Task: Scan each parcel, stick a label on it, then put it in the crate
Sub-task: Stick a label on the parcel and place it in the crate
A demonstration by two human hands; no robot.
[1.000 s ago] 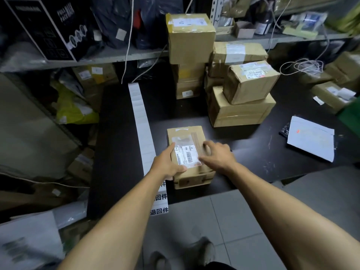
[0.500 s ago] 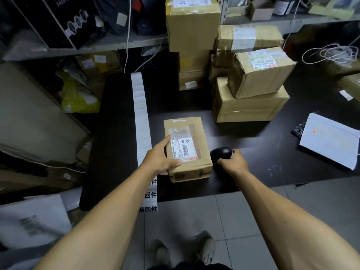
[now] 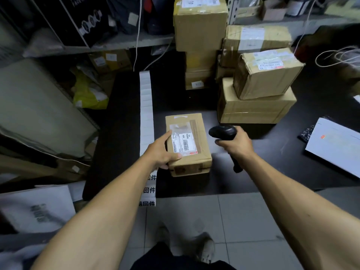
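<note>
The small oblong brown cardboard parcel (image 3: 188,144) lies flat near the front edge of the black tabletop (image 3: 120,121), its white barcode label (image 3: 183,142) facing up; the print on it is too small to read. The left hand (image 3: 162,152) grips the parcel's near left corner, thumb on top, fingers hidden down the side. Just right of the parcel, the right hand (image 3: 234,144) is wrapped round the handle of one black handheld barcode scanner (image 3: 224,132), hiding most of the grip. Left of the parcel runs one long white strip of blank labels (image 3: 146,106). Behind the parcel stand six stacked brown cartons (image 3: 255,106), some half hidden. No crate is visible.
</note>
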